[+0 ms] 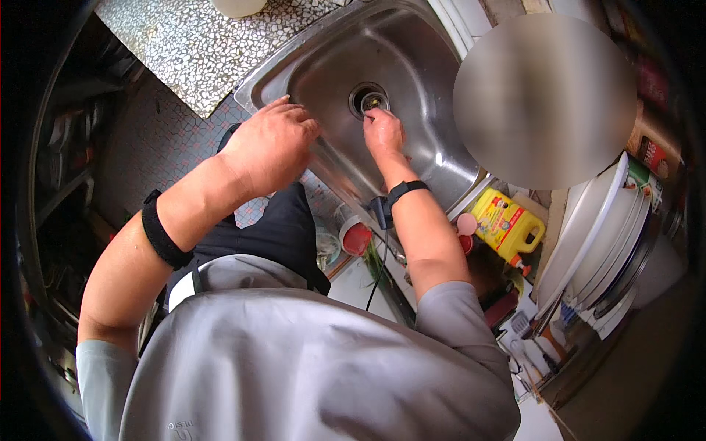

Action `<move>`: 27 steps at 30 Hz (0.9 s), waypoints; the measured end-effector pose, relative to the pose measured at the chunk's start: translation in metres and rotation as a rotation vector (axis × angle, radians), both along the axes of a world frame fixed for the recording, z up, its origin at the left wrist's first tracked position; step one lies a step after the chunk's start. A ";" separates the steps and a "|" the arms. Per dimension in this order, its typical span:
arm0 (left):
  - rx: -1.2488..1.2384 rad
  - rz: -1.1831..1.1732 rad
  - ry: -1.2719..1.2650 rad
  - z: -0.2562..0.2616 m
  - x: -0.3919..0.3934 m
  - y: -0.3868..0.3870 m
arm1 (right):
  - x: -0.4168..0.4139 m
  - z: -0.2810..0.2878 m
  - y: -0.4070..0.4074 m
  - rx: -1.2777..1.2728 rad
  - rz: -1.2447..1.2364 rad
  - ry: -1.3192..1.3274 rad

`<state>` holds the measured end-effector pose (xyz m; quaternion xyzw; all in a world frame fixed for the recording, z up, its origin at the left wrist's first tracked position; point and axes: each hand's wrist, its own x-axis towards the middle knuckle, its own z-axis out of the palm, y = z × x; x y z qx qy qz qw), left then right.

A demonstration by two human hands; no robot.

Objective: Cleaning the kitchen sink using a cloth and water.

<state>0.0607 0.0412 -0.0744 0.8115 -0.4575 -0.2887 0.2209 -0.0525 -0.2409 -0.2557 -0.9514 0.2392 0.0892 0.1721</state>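
Observation:
My right hand (384, 132) reaches into a stainless steel sink (331, 60) and pinches the rim of a small round sink strainer (375, 102) with some scraps in it. The strainer is at the drain opening (359, 95), covering part of it. My left hand (276, 144) hovers over the sink's near left edge, palm down, fingers loosely bent. Nothing shows in it, though its palm side is hidden. Both forearms wear black straps; a small black device with a cable sits by the right wrist.
A speckled terrazzo counter (182, 49) adjoins the sink at upper left, with a pale container (239, 5) on it. Right of the sink stand a yellow detergent bottle (499, 220) and stacked large plates and basins (601, 242). A red container (356, 239) is below the sink's near edge.

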 end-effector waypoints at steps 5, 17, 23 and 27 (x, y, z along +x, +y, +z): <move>-0.048 -0.017 0.050 -0.003 0.015 0.015 | -0.005 0.006 0.002 0.022 -0.027 0.067; -0.110 -0.064 0.061 -0.011 0.021 0.038 | 0.004 0.034 0.020 0.028 -0.133 0.256; -0.056 -0.125 0.084 -0.007 0.029 0.048 | 0.005 0.062 0.034 0.045 -0.260 0.223; -0.035 -0.212 0.049 -0.007 0.030 0.040 | -0.014 0.070 0.040 -0.035 -0.266 0.041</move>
